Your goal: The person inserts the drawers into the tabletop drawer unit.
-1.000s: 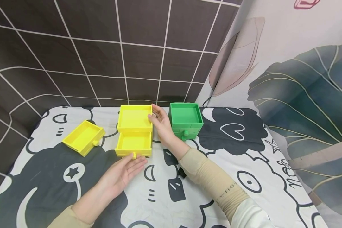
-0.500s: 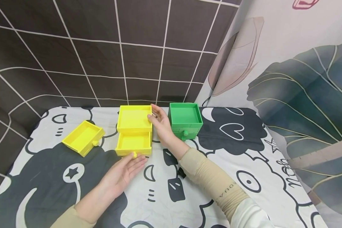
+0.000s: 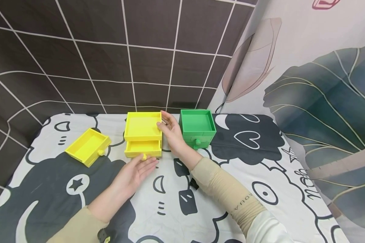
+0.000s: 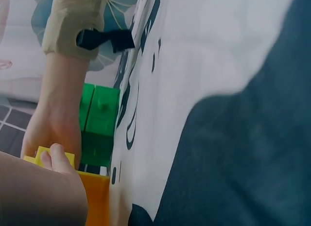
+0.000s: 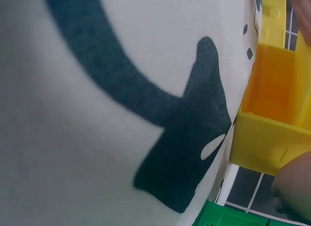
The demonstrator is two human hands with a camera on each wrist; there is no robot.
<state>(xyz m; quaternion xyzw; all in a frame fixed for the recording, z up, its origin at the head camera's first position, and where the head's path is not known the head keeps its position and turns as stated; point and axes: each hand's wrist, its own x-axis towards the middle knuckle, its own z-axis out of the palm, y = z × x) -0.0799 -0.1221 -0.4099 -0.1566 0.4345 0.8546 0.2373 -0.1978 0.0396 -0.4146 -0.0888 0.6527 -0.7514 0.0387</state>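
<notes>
A small yellow drawer cabinet stands near the back of the cloth, its lower yellow drawer partly pulled out. My left hand is palm up in front, fingers extended, touching the drawer's round knob near the thumb. My right hand holds the cabinet's right side, with the thumb at the top rim and the fingers along the side; in the right wrist view a curled finger shows against the cabinet wall. A separate yellow drawer lies to the left, also with a knob.
Close to the right of my right hand stands a green drawer cabinet with a shallow top tray and round knobs. A patterned black-and-white cloth covers the surface. A dark gridded wall sheet hangs close behind.
The lower yellow drawer has slid further into the cabinet, and my left hand has moved forward with it. My right hand stays at the cabinet's side.
</notes>
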